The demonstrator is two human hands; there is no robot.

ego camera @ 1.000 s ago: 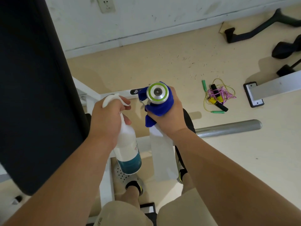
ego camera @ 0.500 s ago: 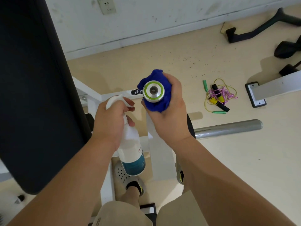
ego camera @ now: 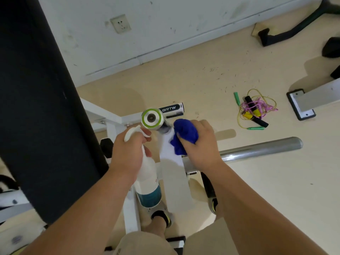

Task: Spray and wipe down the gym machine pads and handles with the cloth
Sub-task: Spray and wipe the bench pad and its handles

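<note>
change: our right hand (ego camera: pixel 200 144) has drawn the cloth (ego camera: pixel 184 134) off the handle cap (ego camera: pixel 151 117), now bare | cloth: bunched in that hand's clasp, just right of the cap | left hand (ego camera: pixel 127 153): grasping the spray bottle (ego camera: pixel 149 183) | judgement: cap wiped, other parts remain

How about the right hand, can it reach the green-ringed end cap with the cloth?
Probably yes: the right hand, gripping the blue cloth, sits beside the end cap with nothing between them. The left hand holds the spray bottle nearer the person, off that path.
</note>
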